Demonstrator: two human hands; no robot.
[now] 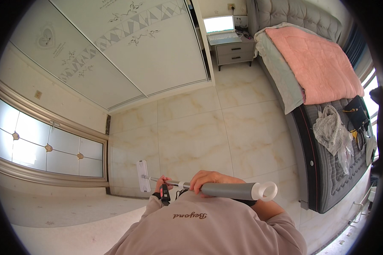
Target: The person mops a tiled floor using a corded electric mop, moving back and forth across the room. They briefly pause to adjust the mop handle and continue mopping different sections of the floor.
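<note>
A flat mop lies slantwise across the front of my body, its grey padded handle (230, 190) ending at the right in a white hanging ring. My right hand (208, 179) is wrapped over the grey grip from above. Farther down the thin metal pole, my left hand (162, 183) closes around it, and a dark band with a small device (164, 194) sits at that wrist. The white rectangular mop head (143, 175) rests over the floor just left of my left hand. Its underside is hidden.
Pale marbled floor tiles (191, 136) spread ahead. A bed (304, 157) with a pink quilt (315, 63), bag and plastic-wrapped items stands at right. White sliding wardrobe doors (157, 55) fill the far left, beside a glass-paned door (47, 144). A nightstand (234, 53) bears a laptop (219, 29).
</note>
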